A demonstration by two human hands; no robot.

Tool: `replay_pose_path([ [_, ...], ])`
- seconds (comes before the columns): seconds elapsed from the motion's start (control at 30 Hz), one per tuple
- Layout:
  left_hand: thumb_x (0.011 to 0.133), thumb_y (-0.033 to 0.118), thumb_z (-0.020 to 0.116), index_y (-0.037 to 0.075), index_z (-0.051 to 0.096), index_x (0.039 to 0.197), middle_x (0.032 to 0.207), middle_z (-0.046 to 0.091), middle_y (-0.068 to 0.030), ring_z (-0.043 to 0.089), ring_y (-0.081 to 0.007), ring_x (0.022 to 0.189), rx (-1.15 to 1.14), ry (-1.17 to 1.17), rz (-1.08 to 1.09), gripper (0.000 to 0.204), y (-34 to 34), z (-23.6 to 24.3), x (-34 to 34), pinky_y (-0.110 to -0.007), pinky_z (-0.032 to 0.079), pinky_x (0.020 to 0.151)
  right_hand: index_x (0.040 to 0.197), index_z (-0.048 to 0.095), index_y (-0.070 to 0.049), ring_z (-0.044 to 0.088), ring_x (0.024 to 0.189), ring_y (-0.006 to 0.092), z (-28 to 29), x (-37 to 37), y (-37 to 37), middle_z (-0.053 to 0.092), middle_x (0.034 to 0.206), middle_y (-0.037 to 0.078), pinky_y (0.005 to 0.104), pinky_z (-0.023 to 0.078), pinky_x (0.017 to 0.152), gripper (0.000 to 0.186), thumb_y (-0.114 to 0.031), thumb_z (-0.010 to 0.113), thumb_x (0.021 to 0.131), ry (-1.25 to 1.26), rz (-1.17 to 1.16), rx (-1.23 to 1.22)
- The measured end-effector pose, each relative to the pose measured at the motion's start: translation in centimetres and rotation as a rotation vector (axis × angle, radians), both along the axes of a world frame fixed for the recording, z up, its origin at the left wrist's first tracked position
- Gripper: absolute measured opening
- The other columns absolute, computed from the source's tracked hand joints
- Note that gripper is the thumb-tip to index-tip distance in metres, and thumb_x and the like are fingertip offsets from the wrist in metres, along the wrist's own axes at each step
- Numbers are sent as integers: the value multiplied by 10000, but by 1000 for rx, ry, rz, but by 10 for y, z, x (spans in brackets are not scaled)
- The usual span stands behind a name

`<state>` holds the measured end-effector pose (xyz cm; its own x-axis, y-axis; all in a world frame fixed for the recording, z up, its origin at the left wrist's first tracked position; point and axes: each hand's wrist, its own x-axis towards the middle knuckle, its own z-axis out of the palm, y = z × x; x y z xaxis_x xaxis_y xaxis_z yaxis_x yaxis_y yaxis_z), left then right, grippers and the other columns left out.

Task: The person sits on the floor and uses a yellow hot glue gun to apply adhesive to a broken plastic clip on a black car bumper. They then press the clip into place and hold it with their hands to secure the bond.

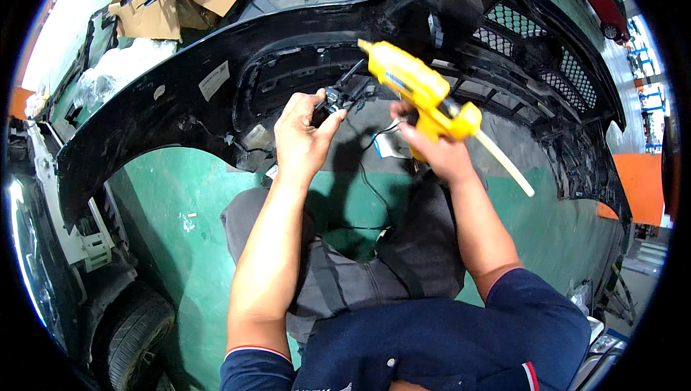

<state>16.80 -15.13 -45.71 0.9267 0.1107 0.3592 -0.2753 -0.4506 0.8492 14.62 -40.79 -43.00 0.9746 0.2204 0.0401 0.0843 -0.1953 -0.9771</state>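
Right hand (432, 148) gripping glue gun (421, 92); left hand (302, 135) pinching small black part (337, 97) at bumper (180, 92); gluing not finished.

glue gun (421, 92): yellow, hot-melt type, pale glue stick projecting from its rear, nozzle aimed up-left at connector, gripped in right hand | connector (337, 99): small, black, on thin black wire, pinched in left hand, just off the nozzle | bumper (144, 114): black, inverted on green floor, inner face up
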Motion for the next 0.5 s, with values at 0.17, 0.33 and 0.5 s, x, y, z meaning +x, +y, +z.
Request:
replay_pose_path([
  [0.17, 787, 95, 922, -19, 746, 1101, 948, 711, -120, 697, -208, 861, 21, -4, 22, 378, -3, 3, 2, -316, 553, 798, 1361, 652, -68, 652, 1063, 112, -25, -39, -8, 726, 1242, 9, 293, 533, 974, 393, -53, 709, 972, 251, 76, 119],
  [0.33, 788, 80, 917, -9, 736, 1090, 976, 727, -132, 737, -238, 916, 52, -65, 15, 363, -6, 4, 3, -327, 573, 817, 1296, 668, -57, 664, 1082, 120, -20, -37, -7, 735, 1177, 13, 293, 533, 980, 337, -24, 710, 963, 269, 71, 83],
  [0.5, 789, 54, 907, -11, 730, 1088, 991, 729, -139, 741, -262, 928, 59, -64, 10, 353, -8, 6, 2, -339, 581, 841, 1245, 670, -48, 669, 1073, 123, -20, -33, -4, 733, 1151, 18, 298, 542, 970, 282, -21, 704, 966, 239, 97, 21],
])
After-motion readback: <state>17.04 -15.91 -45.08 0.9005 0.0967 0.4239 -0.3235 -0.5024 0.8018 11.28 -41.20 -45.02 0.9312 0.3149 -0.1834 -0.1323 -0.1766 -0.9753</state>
